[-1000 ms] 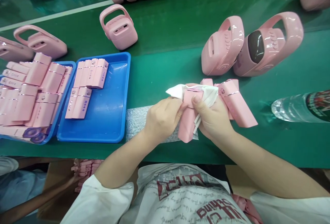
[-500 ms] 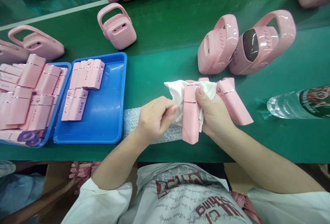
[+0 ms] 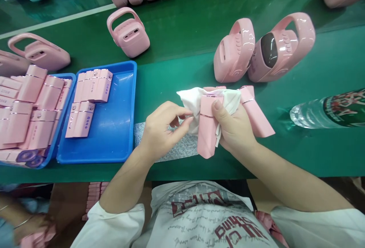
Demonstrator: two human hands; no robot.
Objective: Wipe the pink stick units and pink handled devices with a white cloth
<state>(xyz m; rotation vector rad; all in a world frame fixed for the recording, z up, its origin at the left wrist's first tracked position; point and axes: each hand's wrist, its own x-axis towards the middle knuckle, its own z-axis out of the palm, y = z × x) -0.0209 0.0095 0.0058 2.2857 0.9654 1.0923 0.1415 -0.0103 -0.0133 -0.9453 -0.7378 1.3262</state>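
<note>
My right hand (image 3: 234,126) is wrapped round a pink rectangular case (image 3: 207,134) with a silver line near its top, thumb pressed on its front. A white cloth (image 3: 191,101) is bunched behind the case in the same hand. At the cloth's left edge, my left hand (image 3: 164,128) has thumb and forefinger tips close together, pinching it. Another pink case (image 3: 258,113) lies on the table just beyond my right hand. Below my left hand is a clear textured sheet (image 3: 171,149), partly covered.
To the left, a blue tray (image 3: 114,141) holds several pink cases, beside a fuller blue tray (image 3: 55,155). Pink handled devices (image 3: 235,56) stand on the green surface. A clear bottle (image 3: 309,113) lies at right. A co-worker's hand (image 3: 31,225) holds pink pieces at lower left.
My left hand has shifted slightly left, and its thumb and forefinger have unfolded toward the cloth. The case in my right hand tilts a little more. A co-worker's hand has come into view.
</note>
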